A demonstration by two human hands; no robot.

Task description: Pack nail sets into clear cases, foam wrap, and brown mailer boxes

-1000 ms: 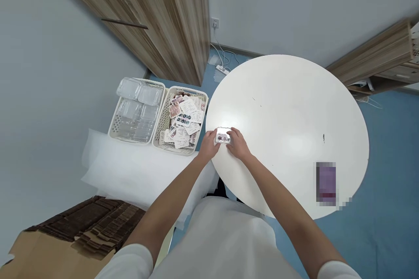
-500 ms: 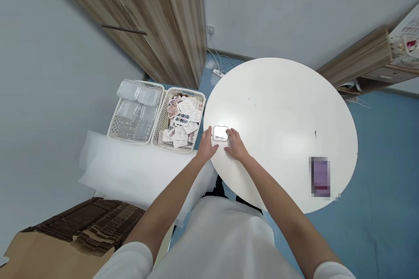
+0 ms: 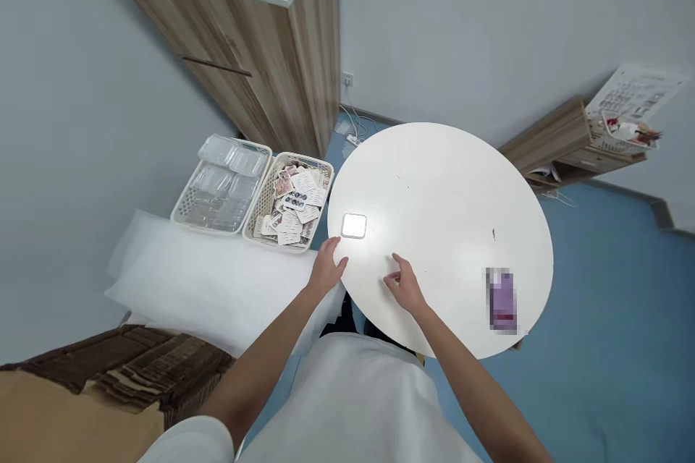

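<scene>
A small flat clear case [image 3: 354, 226] with rounded corners and a bright white face lies on the round white table [image 3: 439, 173], near its left edge. My left hand [image 3: 327, 269] is at the table's edge just below the case, thumb and fingers apart, holding nothing. To the right and lower down, my right hand [image 3: 405, 286] hovers over the tabletop, away from the case. Its index finger is stretched out, the other fingers are partly bent, and nothing shows in it.
Left of the table stand a white basket of printed cards [image 3: 293, 211] and a white basket of clear plastic boxes [image 3: 225, 184]. White foam sheets [image 3: 217, 282] lie before them. A blurred purple object [image 3: 503, 300] is on the table's right. A wooden cabinet [image 3: 260, 58] stands behind.
Both hands have come away from the case, moving down toward me, the right one farther off to the right. The case stays on the table. My view has tilted up and shifted right.
</scene>
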